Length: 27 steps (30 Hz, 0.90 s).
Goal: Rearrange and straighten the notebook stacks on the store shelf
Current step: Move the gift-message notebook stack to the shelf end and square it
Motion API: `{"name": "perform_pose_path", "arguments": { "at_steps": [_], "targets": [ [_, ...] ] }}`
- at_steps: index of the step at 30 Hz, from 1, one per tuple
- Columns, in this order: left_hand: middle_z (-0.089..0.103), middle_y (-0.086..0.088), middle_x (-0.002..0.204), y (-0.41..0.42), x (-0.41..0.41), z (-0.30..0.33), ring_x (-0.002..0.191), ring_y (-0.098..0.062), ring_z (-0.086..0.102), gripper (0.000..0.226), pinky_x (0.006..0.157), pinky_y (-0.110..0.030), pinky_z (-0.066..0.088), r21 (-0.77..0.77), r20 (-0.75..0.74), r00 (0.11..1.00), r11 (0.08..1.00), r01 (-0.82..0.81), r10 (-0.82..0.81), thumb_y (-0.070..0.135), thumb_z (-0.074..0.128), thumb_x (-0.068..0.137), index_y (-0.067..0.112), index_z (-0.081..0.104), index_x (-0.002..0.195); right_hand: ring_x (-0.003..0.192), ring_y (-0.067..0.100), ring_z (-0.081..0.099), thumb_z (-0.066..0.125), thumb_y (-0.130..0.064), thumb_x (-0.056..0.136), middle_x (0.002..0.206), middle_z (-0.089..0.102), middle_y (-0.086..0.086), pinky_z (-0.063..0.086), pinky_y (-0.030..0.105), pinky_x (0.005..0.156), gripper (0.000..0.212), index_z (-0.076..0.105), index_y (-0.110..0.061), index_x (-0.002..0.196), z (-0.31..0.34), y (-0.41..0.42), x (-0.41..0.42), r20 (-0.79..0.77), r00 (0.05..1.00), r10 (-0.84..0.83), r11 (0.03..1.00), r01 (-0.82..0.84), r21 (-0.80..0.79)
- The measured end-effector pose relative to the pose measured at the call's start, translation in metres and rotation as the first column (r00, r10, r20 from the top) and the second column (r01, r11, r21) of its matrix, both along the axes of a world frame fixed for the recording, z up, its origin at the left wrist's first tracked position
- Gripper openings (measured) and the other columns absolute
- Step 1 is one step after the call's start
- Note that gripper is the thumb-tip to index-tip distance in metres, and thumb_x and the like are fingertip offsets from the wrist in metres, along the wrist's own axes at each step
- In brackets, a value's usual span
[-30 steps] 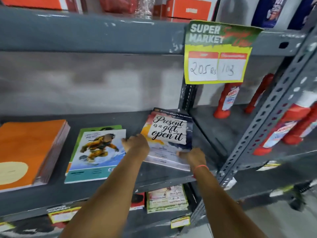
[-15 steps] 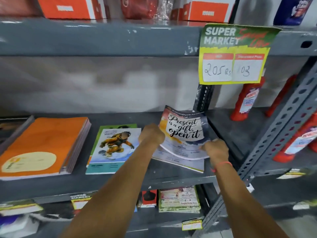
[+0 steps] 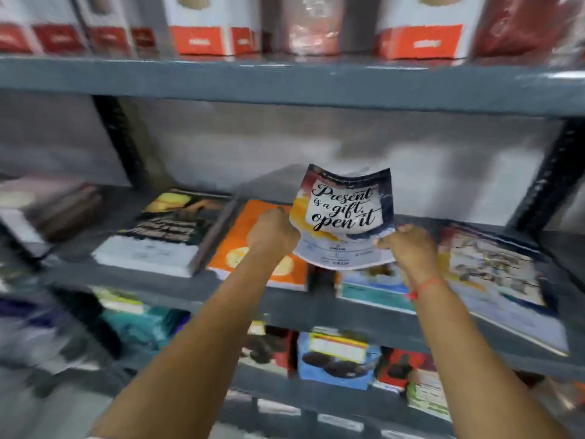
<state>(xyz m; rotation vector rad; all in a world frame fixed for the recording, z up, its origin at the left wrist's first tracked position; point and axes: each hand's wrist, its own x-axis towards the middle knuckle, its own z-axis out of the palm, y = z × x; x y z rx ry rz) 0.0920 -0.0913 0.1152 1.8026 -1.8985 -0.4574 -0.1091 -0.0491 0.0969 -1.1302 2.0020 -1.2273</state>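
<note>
A thin notebook with the words "Present is a gift, open it" [image 3: 345, 213] is held up in the air above the grey middle shelf [image 3: 364, 315], tilted towards me. My left hand [image 3: 272, 232] grips its lower left edge and my right hand [image 3: 408, 245] grips its lower right edge. Below it on the shelf lie an orange notebook stack [image 3: 240, 245] and a blue-green notebook [image 3: 373, 289], partly hidden by my arms. A dark-covered stack [image 3: 167, 229] lies further left, and a stack with the same cover as the held one [image 3: 493, 274] lies at the right.
Orange and white boxes [image 3: 205, 26] stand on the shelf above. Packets and boxes [image 3: 335, 356] fill the shelf below. Black slotted uprights [image 3: 120, 141] frame the bay. The picture is blurred by motion, most at the left edge.
Both hands have lifted the top notebook off the right stack and carried it leftward over the orange and blue-green notebooks. The view has swung left; the price sign and red bottles have left the frame.
</note>
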Motion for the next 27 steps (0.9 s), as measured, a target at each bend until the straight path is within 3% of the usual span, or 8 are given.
{"name": "perform_pose_path", "arguments": {
  "at_steps": [3,6,9,11,14,19,23,27],
  "targets": [
    [0.064,-0.022,0.106,-0.013,0.085,0.001,0.101,-0.038,0.059,0.023,0.074,-0.038,0.047,-0.027,0.013,0.999,0.999,-0.031,0.031,0.005,0.052,0.080,0.003,0.058,0.102,0.074,0.020,0.047,0.075,-0.008,0.065,0.073,0.052,0.010,0.037,0.032,0.067,0.041,0.039,-0.019,0.049,0.003,-0.020,0.085,0.037,0.998,0.043,0.997,-0.041,-0.068],
    [0.063,-0.020,0.115,-0.032,0.172,-0.001,0.105,-0.039,0.057,0.032,0.080,-0.037,0.047,-0.061,0.016,0.994,0.993,-0.103,0.105,0.008,0.050,0.081,0.007,0.059,0.112,0.056,0.018,0.043,0.071,-0.003,0.064,0.056,0.046,0.001,0.031,0.025,0.051,0.041,0.037,-0.017,0.047,0.002,-0.043,0.169,0.009,0.992,0.125,0.987,-0.124,-0.102],
    [0.065,-0.020,0.108,-0.047,0.240,-0.006,0.099,-0.038,0.059,0.017,0.075,-0.035,0.044,-0.022,0.014,0.976,0.975,-0.219,0.219,0.012,0.054,0.080,0.005,0.063,0.094,0.052,0.016,0.037,0.067,-0.004,0.068,0.056,0.038,-0.003,0.024,0.025,0.043,0.037,0.035,-0.017,0.054,-0.006,-0.065,0.236,-0.068,0.977,0.202,0.977,-0.206,-0.062],
    [0.062,-0.019,0.091,-0.056,0.275,-0.012,0.084,-0.035,0.057,0.006,0.068,-0.031,0.039,0.021,0.024,0.965,0.965,-0.263,0.262,0.010,0.056,0.078,0.008,0.059,0.074,0.068,0.020,0.048,0.066,-0.007,0.072,0.071,0.050,0.003,0.026,0.027,0.047,0.017,0.049,-0.010,0.070,-0.014,-0.078,0.271,-0.140,0.965,0.221,0.974,-0.226,-0.018],
    [0.053,-0.013,0.077,-0.069,0.310,-0.026,0.071,-0.029,0.048,0.007,0.065,-0.030,0.036,0.070,0.036,0.959,0.956,-0.284,0.282,0.007,0.056,0.077,0.007,0.055,0.069,0.081,0.027,0.056,0.063,-0.010,0.077,0.092,0.060,0.011,0.032,0.025,0.055,0.023,0.055,-0.001,0.096,-0.026,-0.090,0.308,-0.178,0.956,0.234,0.972,-0.230,0.044],
    [0.050,-0.013,0.074,-0.090,0.342,-0.046,0.068,-0.026,0.042,0.014,0.062,-0.030,0.034,0.108,0.010,0.966,0.960,-0.257,0.257,0.005,0.059,0.076,0.010,0.050,0.066,0.074,0.022,0.049,0.065,-0.017,0.079,0.066,0.045,-0.006,0.024,0.024,0.043,0.022,0.045,-0.012,0.086,-0.046,-0.096,0.340,-0.066,0.966,0.251,0.964,-0.244,0.103],
    [0.057,-0.015,0.076,-0.097,0.355,-0.061,0.071,-0.028,0.049,0.025,0.064,-0.031,0.038,0.138,0.054,0.973,0.964,-0.228,0.222,0.017,0.060,0.080,0.009,0.049,0.059,0.093,0.032,0.060,0.067,-0.027,0.079,0.106,0.063,0.014,0.040,0.027,0.063,0.040,0.049,-0.003,0.105,-0.060,-0.092,0.344,-0.095,0.958,0.270,0.952,-0.251,0.177],
    [0.064,-0.023,0.102,-0.097,0.359,-0.066,0.094,-0.037,0.058,0.029,0.080,-0.040,0.049,0.218,0.222,0.955,0.944,-0.246,0.198,0.028,0.052,0.085,0.002,0.063,0.086,0.110,0.038,0.055,0.065,-0.038,0.079,0.125,0.053,0.019,0.048,0.040,0.083,0.064,0.036,-0.003,0.124,-0.063,-0.092,0.342,-0.261,0.905,0.336,0.916,-0.250,0.314]
  ]
}}
